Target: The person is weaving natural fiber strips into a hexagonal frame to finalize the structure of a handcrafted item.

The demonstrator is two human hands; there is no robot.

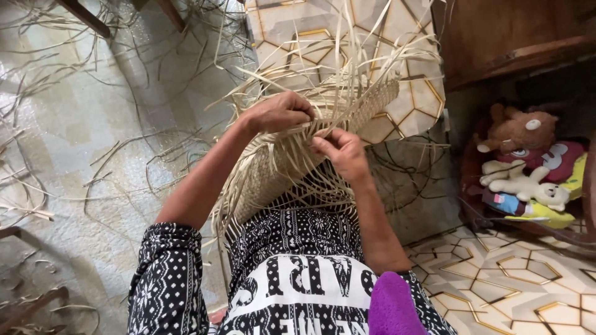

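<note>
A half-woven mat of pale straw strips (366, 108) rests on my lap and rises away from me, with long loose strips fanning up and out. My left hand (279, 113) is curled over the woven edge, fingers pinching strips. My right hand (341, 152) sits just to the right and lower, fingers closed on a thin strip at the same edge. Both forearms reach forward over my black-and-white patterned clothing (292, 248).
Loose straw strips (124, 149) litter the shiny floor at left. Several plush toys (528, 167) lie at the right under a wooden piece of furniture (509, 37). A tiled floor with gold hexagon lines (509, 279) lies at lower right. A purple cloth (391, 304) is at my waist.
</note>
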